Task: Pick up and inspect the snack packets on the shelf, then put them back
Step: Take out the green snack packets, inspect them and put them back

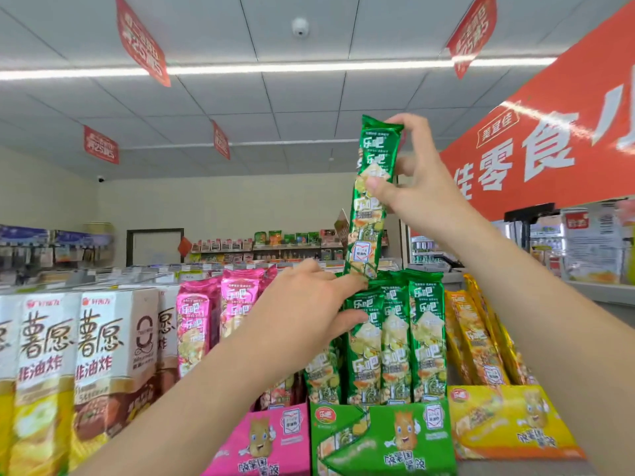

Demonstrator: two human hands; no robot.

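Green packet [378, 146] was held upright, long axis vertical, raised clear above the row of green packets [417, 338] standing in the green box [388, 438] on the shelf. Its lower seal hung just over the row's tops, towards the left end.

Right hand [415, 190] gripped the packet's upper half: thumb across the printed front, the other fingers [407, 123] curled over the top seal and the far edge. This hand carried the packet alone.

Left hand [299, 304] sat lower, at the row. Its fingers [343, 283] lay nearly straight, index tip touching the raised packet's bottom seal, thumb resting on the front of a standing packet. No firm grip seen there.

Judgement: the return runs straight down, and the slot lies directly beneath the packet. The left hand is better placed to part the row.

Packets were slim, glossy, crinkly film with crimped ends, likely to buckle if pushed. The box was printed card with an open top. Pink packets [202, 324] stood left, yellow packets [477, 338] right.
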